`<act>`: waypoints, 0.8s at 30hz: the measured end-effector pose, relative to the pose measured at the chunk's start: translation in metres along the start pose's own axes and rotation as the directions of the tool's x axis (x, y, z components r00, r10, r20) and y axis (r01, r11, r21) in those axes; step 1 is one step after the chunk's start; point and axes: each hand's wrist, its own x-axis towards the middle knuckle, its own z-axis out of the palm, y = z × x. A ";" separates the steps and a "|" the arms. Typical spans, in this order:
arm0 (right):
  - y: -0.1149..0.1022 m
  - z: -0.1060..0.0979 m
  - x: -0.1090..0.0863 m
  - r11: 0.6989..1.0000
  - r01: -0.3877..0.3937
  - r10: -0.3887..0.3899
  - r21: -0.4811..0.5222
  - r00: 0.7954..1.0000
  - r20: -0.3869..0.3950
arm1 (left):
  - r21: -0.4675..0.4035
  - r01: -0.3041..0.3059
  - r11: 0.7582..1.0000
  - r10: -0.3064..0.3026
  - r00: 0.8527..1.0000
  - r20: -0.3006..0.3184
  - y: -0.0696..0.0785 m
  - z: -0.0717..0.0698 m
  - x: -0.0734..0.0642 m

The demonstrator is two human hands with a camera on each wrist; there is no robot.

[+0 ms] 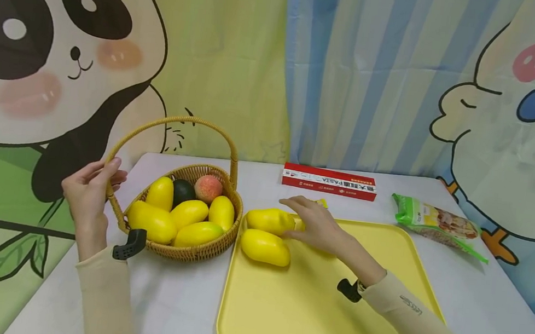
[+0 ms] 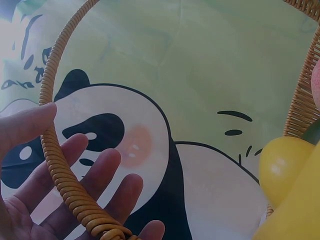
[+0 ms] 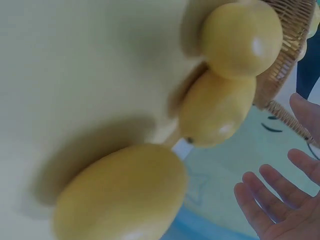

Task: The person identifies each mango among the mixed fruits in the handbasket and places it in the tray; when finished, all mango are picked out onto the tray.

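Observation:
A wicker basket with an arched handle stands left of the tray, holding several yellow mangoes, a peach and a dark green fruit. My left hand holds the handle's left side, thumb in front and fingers loosely behind it in the left wrist view. On the yellow tray, two mangoes lie by its left edge. A third mango shows in the right wrist view, mostly hidden by my hand in the head view. My right hand hovers over these mangoes, fingers spread, holding nothing.
Behind the tray lies a red pasta box, with a small yellow item partly hidden behind my right hand. A green-edged food packet rests at the tray's right back corner. Printed curtains hang behind the white table.

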 end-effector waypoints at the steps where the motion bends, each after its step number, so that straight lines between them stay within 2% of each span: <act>1: -0.004 0.000 0.004 1.000 0.003 -0.003 0.006 1.000 0.010 | 0.002 0.001 1.000 -0.001 1.000 -0.001 0.000 0.000 0.000; 13: -0.047 0.014 0.047 0.997 0.077 -0.077 0.001 0.993 0.093 | 0.018 -0.031 0.999 0.031 1.000 -0.002 0.000 0.001 0.001; 24: -0.082 0.029 0.073 0.991 0.130 -0.127 -0.013 0.981 0.146 | 0.003 0.004 1.000 -0.004 1.000 -0.002 0.001 0.002 0.002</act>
